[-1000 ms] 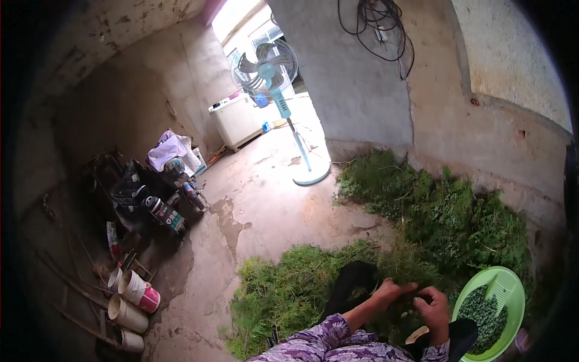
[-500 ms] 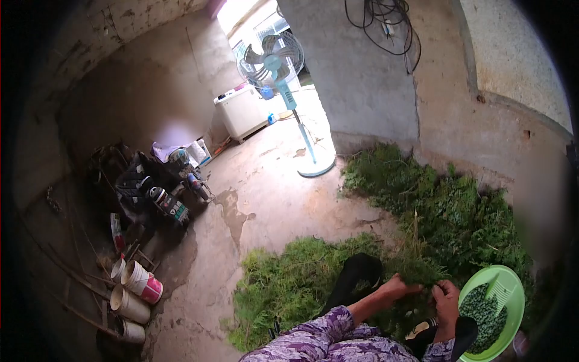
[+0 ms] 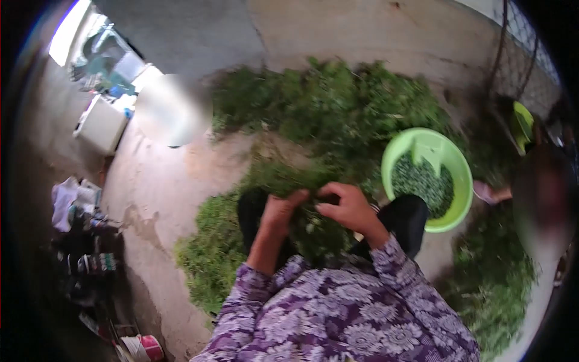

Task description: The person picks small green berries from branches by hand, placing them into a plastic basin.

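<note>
My left hand (image 3: 282,211) is closed around the base of a leafy green branch (image 3: 283,177), which spreads out ahead of the fingers. Close to its right, my right hand (image 3: 350,208) has bent fingers, with thumb and forefinger at the greenery. Blur and leaves hide whatever sits between those fingertips. Beside my right knee stands a light green basin (image 3: 463,193) holding many small round green fruits (image 3: 422,187). A green divider or scoop-like piece (image 3: 428,151) shows at the basin's far side.
Cut greenery (image 3: 338,102) lies heaped along the wall, with another pile (image 3: 208,241) left of my knees and more branches (image 3: 491,289) at right. Another person's hand (image 3: 500,194) is beyond the basin. A second green container (image 3: 522,125) and a white-and-red bucket (image 3: 143,348) are farther off.
My head view has swung right and down, so the basin, hands and piles appear farther left and higher. Another person's hand has come into sight at right. Both hands stay close together at the greenery.
</note>
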A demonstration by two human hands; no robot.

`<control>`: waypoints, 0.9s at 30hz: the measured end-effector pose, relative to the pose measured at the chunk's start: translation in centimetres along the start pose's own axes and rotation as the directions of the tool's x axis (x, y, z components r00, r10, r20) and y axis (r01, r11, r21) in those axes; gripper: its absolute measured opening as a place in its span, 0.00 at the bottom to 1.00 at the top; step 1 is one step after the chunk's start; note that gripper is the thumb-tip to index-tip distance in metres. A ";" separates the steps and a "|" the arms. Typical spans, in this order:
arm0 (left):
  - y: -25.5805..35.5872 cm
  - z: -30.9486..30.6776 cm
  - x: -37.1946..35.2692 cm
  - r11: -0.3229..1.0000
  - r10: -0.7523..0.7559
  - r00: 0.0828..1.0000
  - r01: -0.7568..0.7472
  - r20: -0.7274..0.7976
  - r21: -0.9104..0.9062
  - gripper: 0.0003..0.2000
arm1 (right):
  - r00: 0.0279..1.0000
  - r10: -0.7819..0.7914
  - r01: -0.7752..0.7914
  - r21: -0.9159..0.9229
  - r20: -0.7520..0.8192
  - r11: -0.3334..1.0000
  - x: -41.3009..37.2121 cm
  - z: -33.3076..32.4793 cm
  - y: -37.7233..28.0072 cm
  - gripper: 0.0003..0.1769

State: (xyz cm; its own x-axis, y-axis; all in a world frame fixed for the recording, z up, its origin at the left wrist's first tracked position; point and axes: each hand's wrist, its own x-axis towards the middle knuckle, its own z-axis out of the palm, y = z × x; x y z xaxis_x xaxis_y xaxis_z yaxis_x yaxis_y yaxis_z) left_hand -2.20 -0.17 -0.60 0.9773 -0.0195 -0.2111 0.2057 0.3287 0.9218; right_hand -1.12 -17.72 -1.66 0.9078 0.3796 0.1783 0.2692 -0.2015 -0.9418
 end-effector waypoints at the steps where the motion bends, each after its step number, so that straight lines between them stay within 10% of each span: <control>1: 0.0 0.1 0.1 0.999 -0.046 0.998 0.046 -0.048 0.000 0.14 | 0.999 0.038 -0.038 -0.015 -0.011 0.999 -0.4 0.0 0.0 0.16; 3: 0.7 0.9 -0.1 0.994 -0.102 0.985 0.106 -0.136 0.020 0.10 | 0.995 0.098 -0.101 0.274 0.025 0.956 -0.4 0.3 -0.5 0.13; 16: 0.2 0.1 0.4 0.999 -0.022 0.992 0.025 -0.121 0.025 0.11 | 0.976 0.171 -0.219 0.569 0.136 0.793 -0.7 0.2 -1.8 0.06; 19: -0.2 -1.5 1.2 0.958 0.091 0.983 -0.044 -0.156 0.282 0.13 | 0.956 0.174 -0.288 0.637 0.238 0.715 -1.5 -0.6 -2.8 0.05; 24: -0.7 -2.4 1.5 0.996 0.041 0.950 -0.063 -0.309 -0.063 0.13 | 0.939 0.272 -0.292 0.907 0.211 0.305 -1.9 -1.3 -2.7 0.06; 27: 0.0 -1.3 1.2 0.999 -0.026 0.948 0.017 -0.316 -0.030 0.13 | 0.934 0.246 -0.334 0.877 0.259 0.346 -1.7 -1.0 -1.5 0.08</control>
State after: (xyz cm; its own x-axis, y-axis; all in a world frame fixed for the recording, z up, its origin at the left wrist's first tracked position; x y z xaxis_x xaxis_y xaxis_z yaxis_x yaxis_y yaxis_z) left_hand -1.08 1.05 -1.26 0.9053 0.2711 -0.3271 0.2211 0.3569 0.9076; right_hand -2.72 -18.98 -0.25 0.8308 0.5390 -0.1387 -0.4922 0.5952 -0.6352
